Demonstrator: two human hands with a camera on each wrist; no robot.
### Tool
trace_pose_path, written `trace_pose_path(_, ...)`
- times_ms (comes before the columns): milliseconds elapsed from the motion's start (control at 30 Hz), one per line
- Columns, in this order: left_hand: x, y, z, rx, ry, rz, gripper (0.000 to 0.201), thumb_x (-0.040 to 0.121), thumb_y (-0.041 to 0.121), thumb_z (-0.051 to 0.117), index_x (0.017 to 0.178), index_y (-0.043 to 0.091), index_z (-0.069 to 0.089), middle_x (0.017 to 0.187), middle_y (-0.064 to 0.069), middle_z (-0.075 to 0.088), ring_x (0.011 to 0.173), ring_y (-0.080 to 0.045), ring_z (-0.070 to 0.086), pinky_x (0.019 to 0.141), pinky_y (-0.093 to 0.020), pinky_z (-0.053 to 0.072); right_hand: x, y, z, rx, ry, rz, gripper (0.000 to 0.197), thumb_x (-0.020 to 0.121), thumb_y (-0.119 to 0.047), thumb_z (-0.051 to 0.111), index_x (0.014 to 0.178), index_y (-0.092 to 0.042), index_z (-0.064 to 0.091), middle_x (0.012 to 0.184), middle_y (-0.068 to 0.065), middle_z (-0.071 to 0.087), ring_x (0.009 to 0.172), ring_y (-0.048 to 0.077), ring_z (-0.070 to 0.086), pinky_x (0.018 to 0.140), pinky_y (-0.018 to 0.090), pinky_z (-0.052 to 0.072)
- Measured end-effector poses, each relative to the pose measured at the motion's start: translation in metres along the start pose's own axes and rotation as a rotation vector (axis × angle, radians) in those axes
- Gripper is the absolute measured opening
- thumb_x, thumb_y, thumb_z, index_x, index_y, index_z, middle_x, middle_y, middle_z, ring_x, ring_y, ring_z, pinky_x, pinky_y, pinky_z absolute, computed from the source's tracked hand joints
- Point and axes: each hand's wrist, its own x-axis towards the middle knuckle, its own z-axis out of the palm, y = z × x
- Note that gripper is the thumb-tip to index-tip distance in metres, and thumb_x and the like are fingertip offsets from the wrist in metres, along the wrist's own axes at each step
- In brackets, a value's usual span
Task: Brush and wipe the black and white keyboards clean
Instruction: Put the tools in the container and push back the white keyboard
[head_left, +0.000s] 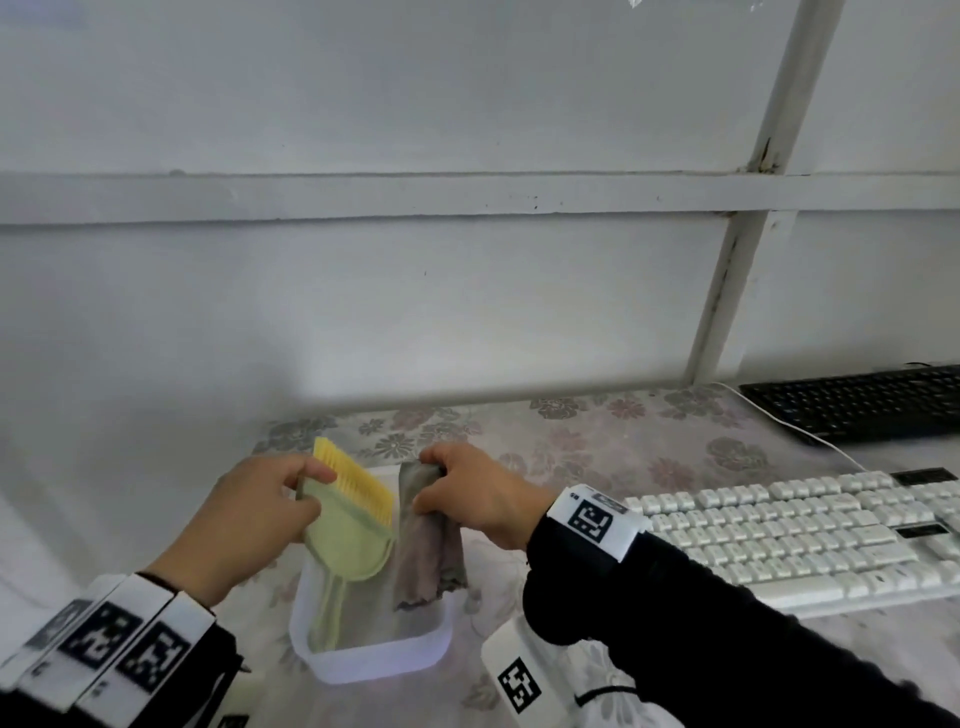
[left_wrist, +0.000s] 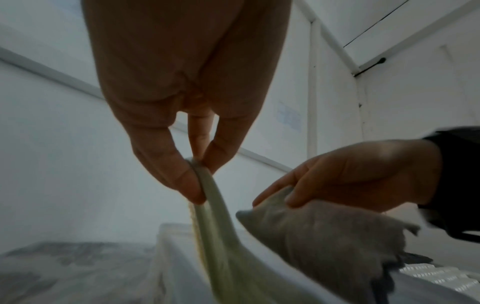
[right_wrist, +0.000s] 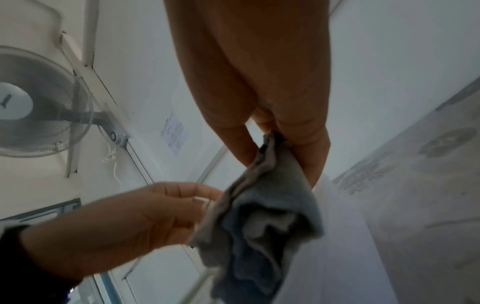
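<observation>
My left hand (head_left: 291, 493) pinches the upper corner of a pale green brush (head_left: 348, 540) with yellow bristles (head_left: 358, 480); its handle hangs down into a translucent white tub (head_left: 363, 660). In the left wrist view my fingers (left_wrist: 179, 176) pinch the brush (left_wrist: 215, 216) by its edge. My right hand (head_left: 467, 493) grips a grey cloth (head_left: 426, 551) that hangs over the tub; the right wrist view shows the cloth (right_wrist: 262, 209) bunched between thumb and fingers. The white keyboard (head_left: 810, 540) lies at the right, the black keyboard (head_left: 862, 400) behind it.
A floral tablecloth (head_left: 597, 447) covers the table, which stands against a white wall (head_left: 363, 291). A white cable (head_left: 800, 431) runs past the black keyboard's left end. A wall-mounted fan (right_wrist: 33, 102) shows in the right wrist view.
</observation>
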Motion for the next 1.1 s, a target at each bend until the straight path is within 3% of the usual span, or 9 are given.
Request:
trace_pose_path(100,0.003,0.008,-0.01,0.031,0.092,0.036,0.026,0.077,0.004,0.061,0.092,0.022,0.072,0.086,0.003,0.056,0.075,-0.022,0.063,0.076,-0.034,0.05,0.009,-0.003,0.009,-0.173,-0.032,-0.029,0.026,0.086,-0.002,0.048,0.107,0.011,0.056,0.112,0.027,0.058,0.102,0.04,0.057,0.086,0.045,0.052)
trace_pose_path(200,0.006,0.014,-0.019,0.056,0.154,0.076,0.021,0.076,0.012,0.062,0.088,0.027,0.071,0.086,0.003,0.057,0.077,-0.02,0.06,0.072,-0.031,0.043,0.015,-0.006,0.017,-0.347,-0.147,-0.011,0.005,0.085,-0.002,0.05,0.082,-0.004,0.047,0.097,0.017,0.048,0.088,0.027,0.044,0.066,0.023,0.041)
trace_pose_path(267,0.008,0.015,-0.022,0.074,0.178,0.096,0.027,0.078,0.005,0.061,0.085,0.03,0.069,0.084,0.006,0.054,0.077,-0.019,0.059,0.071,-0.031,0.042,0.017,-0.006,0.022,-0.439,-0.191,-0.025,0.025,0.086,0.001,0.049,0.068,-0.01,0.036,0.085,0.014,0.042,0.085,0.026,0.036,0.06,0.014,0.029)
trace_pose_path(367,0.007,0.012,-0.022,0.074,0.178,0.093,0.028,0.078,0.004,0.06,0.086,0.029,0.07,0.085,0.009,0.052,0.075,-0.016,0.059,0.073,-0.032,0.046,0.018,-0.003,0.03,-0.66,-0.267,-0.03,0.03,0.089,-0.005,0.05,0.066,-0.013,0.031,0.077,0.009,0.035,0.087,0.028,0.041,0.074,0.028,0.032)
trace_pose_path(567,0.003,0.002,-0.018,0.01,0.168,0.063,0.028,0.079,0.005,0.059,0.09,0.028,0.071,0.094,0.002,0.054,0.076,-0.016,0.061,0.083,-0.038,0.051,0.012,0.011,0.036,-0.984,-0.109,-0.273,0.011,0.086,-0.001,0.048,0.084,0.008,0.055,0.125,0.018,0.043,0.12,0.036,0.034,0.092,0.044,0.032)
trace_pose_path(633,0.002,0.0,-0.017,-0.011,0.158,0.061,0.029,0.079,0.004,0.058,0.091,0.027,0.071,0.097,0.0,0.054,0.075,-0.017,0.062,0.083,-0.039,0.052,0.012,0.016,0.03,-1.079,-0.11,-0.255,0.025,0.089,-0.009,0.051,0.108,0.002,0.061,0.124,0.016,0.046,0.125,0.034,0.034,0.11,0.055,0.016)
trace_pose_path(800,0.002,-0.003,-0.012,-0.158,0.146,0.065,0.031,0.082,0.001,0.056,0.094,0.026,0.07,0.101,-0.003,0.056,0.078,-0.02,0.064,0.076,-0.039,0.056,0.009,0.02,0.021,-1.108,-0.159,-0.228,0.029,0.089,-0.026,0.055,0.111,-0.007,0.061,0.107,0.004,0.05,0.135,0.024,0.027,0.101,0.074,-0.01)
trace_pose_path(900,0.007,-0.007,-0.005,-0.304,0.075,0.035,0.033,0.084,-0.003,0.053,0.092,0.025,0.069,0.102,-0.009,0.06,0.081,-0.025,0.066,0.073,-0.037,0.056,0.008,0.021,0.014,-1.013,-0.174,-0.217,0.034,0.09,-0.025,0.055,0.119,-0.007,0.058,0.134,0.008,0.045,0.143,0.023,0.016,0.108,0.071,-0.001)
trace_pose_path(1100,0.012,-0.021,0.013,-0.382,-0.081,-0.052,0.033,0.089,-0.004,0.05,0.089,0.025,0.064,0.099,-0.013,0.06,0.08,-0.021,0.064,0.065,-0.026,0.053,-0.004,0.022,0.003,-0.865,-0.041,-0.206,0.018,0.091,-0.023,0.055,0.097,-0.006,0.051,0.125,0.014,0.043,0.119,0.031,0.039,0.096,0.044,0.04)
